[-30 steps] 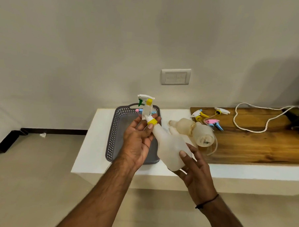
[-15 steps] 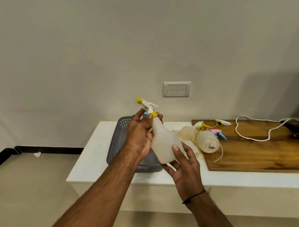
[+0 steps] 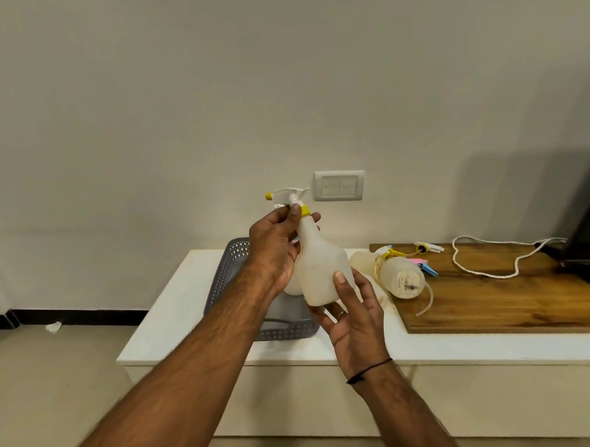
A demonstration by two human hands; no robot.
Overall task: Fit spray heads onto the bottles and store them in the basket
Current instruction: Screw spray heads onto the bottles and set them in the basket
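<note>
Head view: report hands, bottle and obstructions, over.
Left hand grips the neck of the translucent white plastic spray bottle. Right hand, flat, cradles its base. White spray head on, bottle above grey perforated plastic basket. Nothing seen blocking.

Basket (image 3: 231,271) half behind the forearm

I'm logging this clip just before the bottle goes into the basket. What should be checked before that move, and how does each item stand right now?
1. Spray head seated on bottle: ok.
2. Yellow collar screwed fully tight: cannot tell.
3. Left hand grips the neck: ok.
4. Right hand supports the base: ok.
5. Free room in basket: cannot tell, its inside is mostly hidden.
6. Basket close below the bottle: ok.
</note>
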